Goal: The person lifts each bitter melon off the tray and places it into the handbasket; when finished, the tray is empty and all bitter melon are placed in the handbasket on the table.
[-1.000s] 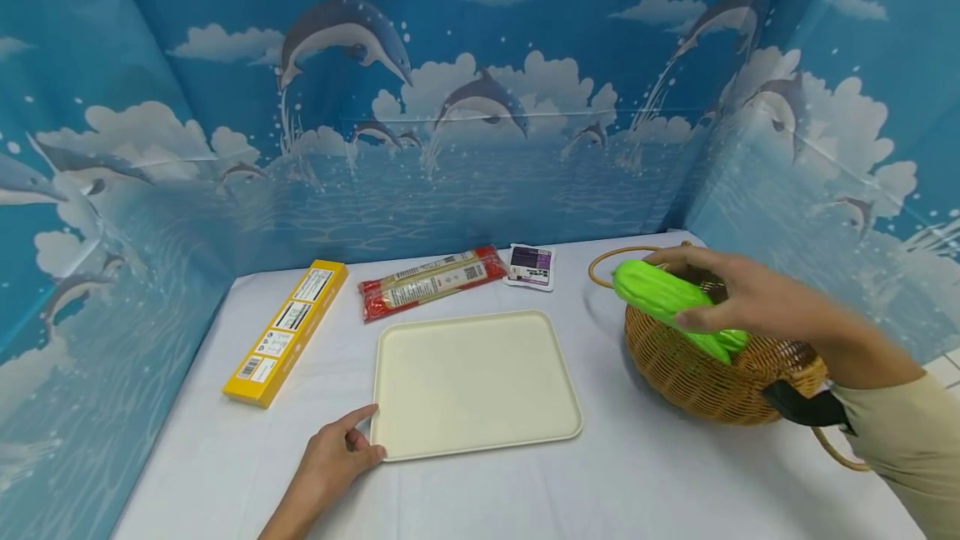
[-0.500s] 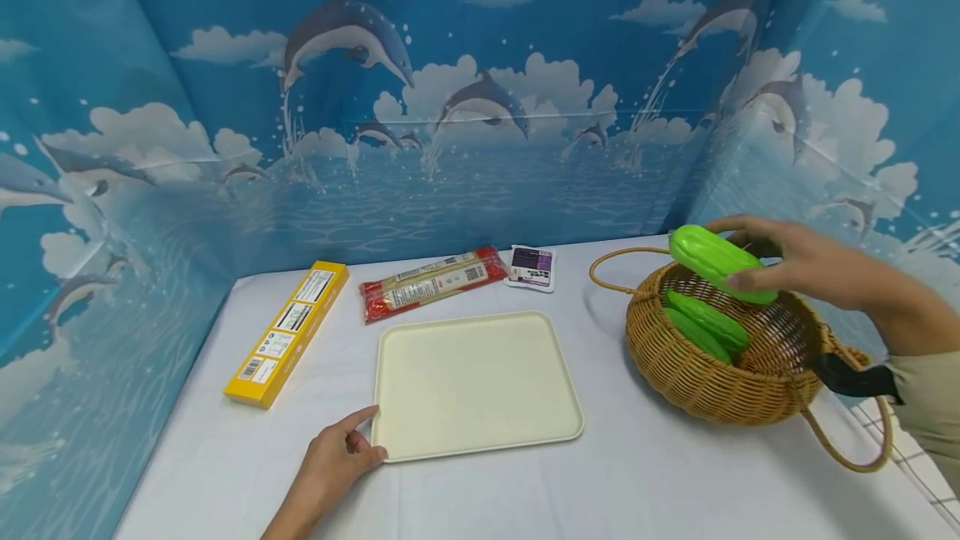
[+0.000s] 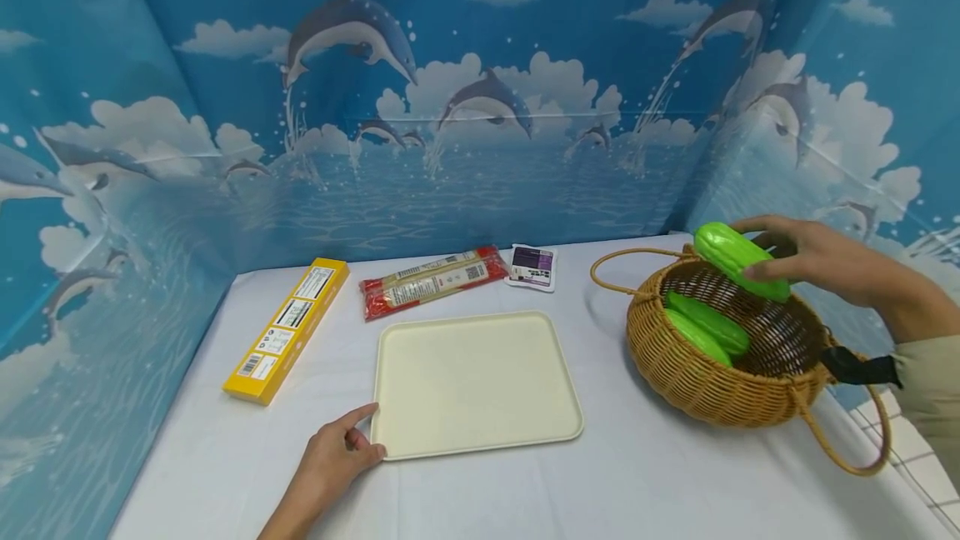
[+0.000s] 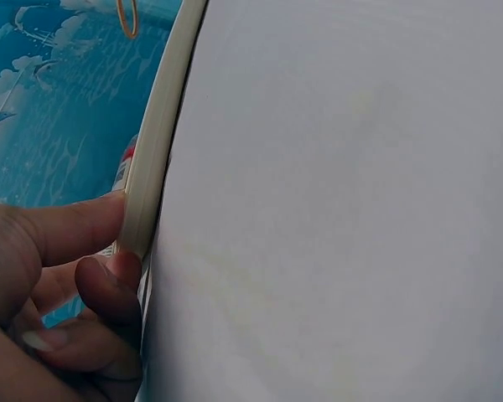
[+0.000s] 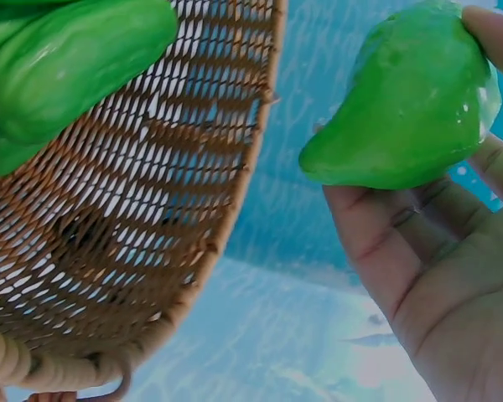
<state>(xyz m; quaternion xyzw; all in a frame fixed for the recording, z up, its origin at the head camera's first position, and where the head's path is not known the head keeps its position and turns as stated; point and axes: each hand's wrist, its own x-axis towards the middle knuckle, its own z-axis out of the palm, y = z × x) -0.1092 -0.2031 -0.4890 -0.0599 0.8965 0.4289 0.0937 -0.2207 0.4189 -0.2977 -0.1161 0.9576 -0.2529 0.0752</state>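
Tray point(image 3: 480, 432) left of basket point(image 3: 705, 390)

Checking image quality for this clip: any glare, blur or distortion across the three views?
Head view: even light, sharp, wide-angle bending at the edges, soft shadow under the basket. Left wrist view: the tray rim and left hand fill the frame, close and slightly soft. Right wrist view: small glare spots on the green vegetable in the right hand.
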